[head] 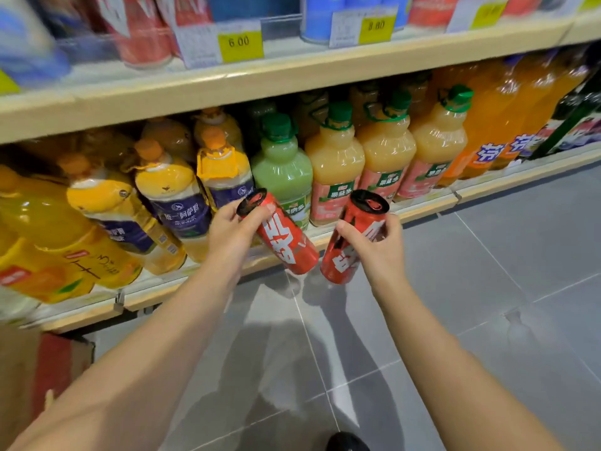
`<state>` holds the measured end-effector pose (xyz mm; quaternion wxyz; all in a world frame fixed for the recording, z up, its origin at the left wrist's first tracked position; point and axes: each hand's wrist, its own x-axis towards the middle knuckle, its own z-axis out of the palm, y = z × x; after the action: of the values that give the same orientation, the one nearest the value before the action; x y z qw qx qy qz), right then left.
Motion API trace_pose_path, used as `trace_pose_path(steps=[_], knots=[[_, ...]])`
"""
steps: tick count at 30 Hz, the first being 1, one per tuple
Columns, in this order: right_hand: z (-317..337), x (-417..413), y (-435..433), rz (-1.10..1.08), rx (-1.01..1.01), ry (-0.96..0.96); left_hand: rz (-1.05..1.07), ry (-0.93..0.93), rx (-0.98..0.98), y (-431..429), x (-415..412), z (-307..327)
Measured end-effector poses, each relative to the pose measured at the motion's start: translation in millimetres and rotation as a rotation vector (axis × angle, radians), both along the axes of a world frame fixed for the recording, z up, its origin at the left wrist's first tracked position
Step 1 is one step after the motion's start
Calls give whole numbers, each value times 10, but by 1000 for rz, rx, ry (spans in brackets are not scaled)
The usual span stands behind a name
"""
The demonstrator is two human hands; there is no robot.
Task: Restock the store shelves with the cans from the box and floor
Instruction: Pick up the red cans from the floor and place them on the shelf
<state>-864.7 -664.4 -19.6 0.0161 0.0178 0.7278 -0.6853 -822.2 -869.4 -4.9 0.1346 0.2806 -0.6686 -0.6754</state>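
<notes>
Left hand [232,231] grips one can [283,239], right hand [374,245] grips another [349,242]. Both tilted; likely clash or slip when shelving.

Grey tiled floor [487,320] w/ pale grout, light wood shelving [292,76], yellow price tags [240,43], bright overhead light

My left hand [232,229] grips one red can [279,236], tilted, top toward the shelf [422,203]; my right hand [379,245] grips another can [349,242] just beside it; both over grey floor [487,288], before juice bottles [335,164].
</notes>
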Motion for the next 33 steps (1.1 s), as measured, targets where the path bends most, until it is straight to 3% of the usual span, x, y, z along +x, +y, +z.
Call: trace_pose_path(steps=[6, 11, 17, 25, 33], knots=[[1147, -93, -358, 90, 128, 274, -111, 235, -350, -207, 0, 1119], [1869, -229, -591, 111, 118, 421, -174, 423, -456, -347, -59, 1967], [2464, -414, -756, 110, 188, 556, -127, 509, -694, -494, -182, 2662], [2830, -641, -810, 87, 232, 724, -154, 539, -1060, -601, -400, 3104], [2810, -792, -818, 32, 148, 760, -244, 440, -1123, -605, -740, 3021]])
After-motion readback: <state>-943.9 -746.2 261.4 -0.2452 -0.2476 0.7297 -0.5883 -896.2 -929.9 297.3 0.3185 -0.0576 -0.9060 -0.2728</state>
